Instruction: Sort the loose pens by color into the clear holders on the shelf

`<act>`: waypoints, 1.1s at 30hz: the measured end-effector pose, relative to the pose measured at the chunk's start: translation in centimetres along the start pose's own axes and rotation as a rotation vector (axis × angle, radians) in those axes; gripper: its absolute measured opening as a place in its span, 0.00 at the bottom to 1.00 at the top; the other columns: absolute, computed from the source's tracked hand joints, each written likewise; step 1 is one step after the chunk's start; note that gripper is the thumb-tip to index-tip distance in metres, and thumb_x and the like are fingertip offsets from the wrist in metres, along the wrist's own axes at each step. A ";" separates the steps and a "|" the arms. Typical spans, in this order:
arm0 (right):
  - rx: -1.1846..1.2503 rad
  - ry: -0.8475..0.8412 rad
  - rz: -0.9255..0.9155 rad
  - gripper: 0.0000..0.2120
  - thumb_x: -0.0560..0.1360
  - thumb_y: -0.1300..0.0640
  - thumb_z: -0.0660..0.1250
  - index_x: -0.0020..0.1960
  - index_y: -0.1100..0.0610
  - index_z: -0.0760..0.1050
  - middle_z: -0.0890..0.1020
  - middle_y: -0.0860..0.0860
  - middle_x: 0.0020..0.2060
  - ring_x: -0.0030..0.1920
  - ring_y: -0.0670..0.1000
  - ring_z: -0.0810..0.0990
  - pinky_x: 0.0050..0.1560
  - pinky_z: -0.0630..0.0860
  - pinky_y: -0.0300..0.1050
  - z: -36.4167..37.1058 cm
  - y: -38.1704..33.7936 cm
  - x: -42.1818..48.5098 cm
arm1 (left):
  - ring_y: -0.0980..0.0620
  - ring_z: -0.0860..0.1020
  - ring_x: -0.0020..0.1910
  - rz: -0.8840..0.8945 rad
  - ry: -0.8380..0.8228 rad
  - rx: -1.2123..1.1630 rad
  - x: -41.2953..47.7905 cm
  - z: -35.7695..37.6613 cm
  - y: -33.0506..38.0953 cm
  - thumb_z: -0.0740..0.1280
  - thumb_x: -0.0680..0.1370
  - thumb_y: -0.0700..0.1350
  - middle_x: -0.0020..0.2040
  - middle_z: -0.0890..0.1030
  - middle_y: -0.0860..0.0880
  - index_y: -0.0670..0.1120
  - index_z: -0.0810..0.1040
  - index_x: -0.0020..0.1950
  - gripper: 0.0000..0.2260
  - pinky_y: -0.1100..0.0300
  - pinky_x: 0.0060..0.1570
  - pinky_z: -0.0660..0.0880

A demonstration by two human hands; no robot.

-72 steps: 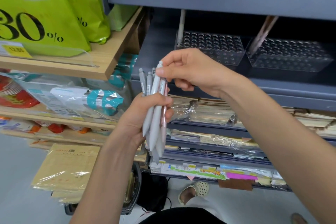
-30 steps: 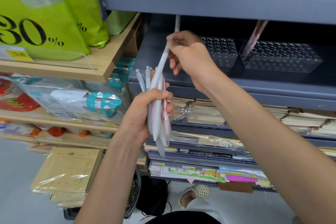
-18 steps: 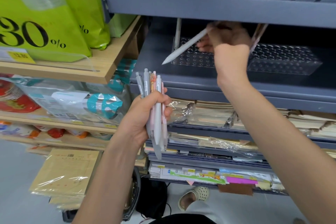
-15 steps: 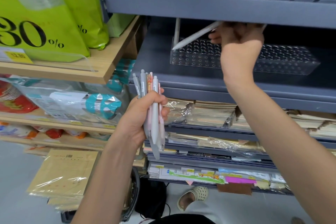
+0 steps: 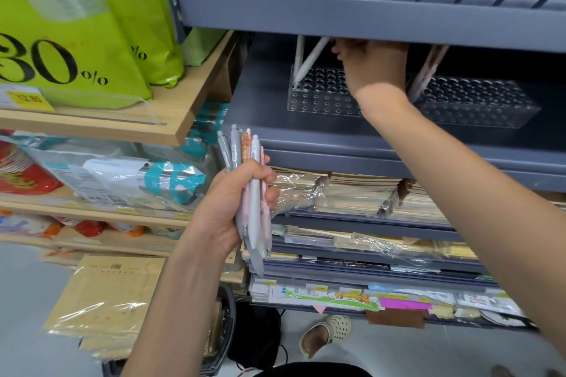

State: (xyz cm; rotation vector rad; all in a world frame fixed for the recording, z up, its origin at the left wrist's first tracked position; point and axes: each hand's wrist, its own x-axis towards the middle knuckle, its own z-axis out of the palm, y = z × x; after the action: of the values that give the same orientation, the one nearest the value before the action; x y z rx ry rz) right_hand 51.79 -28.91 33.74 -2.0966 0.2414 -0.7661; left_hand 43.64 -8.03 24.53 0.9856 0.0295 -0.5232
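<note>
- Pens (image 5: 254, 220), a loose bundle of grey, white, pink and one orange-patterned, stand upright in your left hand (image 5: 235, 208). Its fingers and thumb wrap tightly round their middles, in front of the lower tiers of the shelving.
- Your right hand (image 5: 372, 67) reaches under the lip of the tier above, over the grey shelf (image 5: 260, 119) that carries the holders.
- That hand grips the top end of a single white pen (image 5: 312, 60); the lip above hides part of the fingers.
- The single white pen slants down to the left, its tip at the back left corner of the left clear holder (image 5: 321, 98). Whether the tip sits inside a hole cannot be told.
- Just beside that tip, a second white pen (image 5: 298, 52) stands nearly upright in the same corner.
- The right clear holder (image 5: 477, 101) lies alongside on the same shelf, with pale pink pens (image 5: 428, 70) leaning at its back left corner.
- Wrapped notebooks (image 5: 352, 193) are stacked on the tier below, and green bags (image 5: 92, 40) sit on a wooden shelf (image 5: 171, 119) to the left.
</note>
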 end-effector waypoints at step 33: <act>0.174 -0.901 0.115 0.13 0.69 0.43 0.74 0.42 0.53 0.83 0.83 0.51 0.33 0.24 0.46 0.65 0.23 0.59 0.37 -0.6 -0.8 -7.3 | 0.51 0.74 0.26 -0.009 -0.023 0.103 -1.7 -0.4 -0.2 0.80 0.64 0.44 0.32 0.77 0.48 0.45 0.79 0.43 0.13 0.61 0.28 0.73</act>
State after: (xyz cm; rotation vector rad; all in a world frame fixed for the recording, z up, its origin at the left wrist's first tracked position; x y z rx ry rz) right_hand 45.59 -25.71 31.42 -2.0281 -0.1939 0.2552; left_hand 42.17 -7.12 24.52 1.0801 -0.0137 -0.5482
